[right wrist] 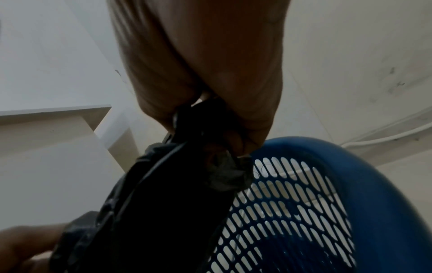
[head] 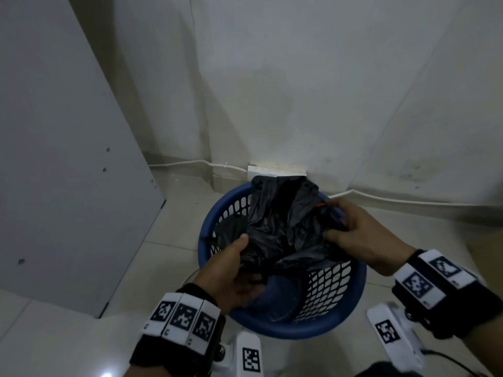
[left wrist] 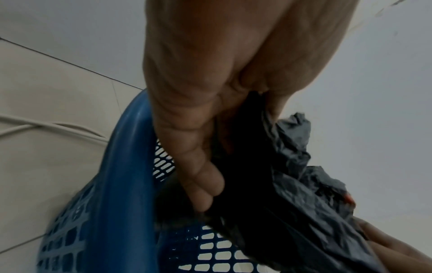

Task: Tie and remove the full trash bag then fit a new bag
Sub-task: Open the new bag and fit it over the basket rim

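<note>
A round blue mesh bin (head: 351, 303) stands on the floor by the wall, with a crumpled black trash bag (head: 275, 221) bunched up in its mouth. My left hand (head: 234, 268) grips the near-left edge of the bag, fingers curled round the plastic (left wrist: 245, 166). On the right side my right hand (head: 351, 229) pinches the bag's edge, where a bit of red shows (head: 319, 204). In the right wrist view the plastic (right wrist: 203, 133) is bunched in the curled fingers above the blue bin (right wrist: 350, 175). The bin's blue bottom shows below the bag.
A grey cabinet panel (head: 54, 172) stands on the left. White cables (head: 408, 200) run along the foot of the wall behind the bin, near a white socket block (head: 258, 171). Pale floor tiles (head: 54, 338) surround the bin.
</note>
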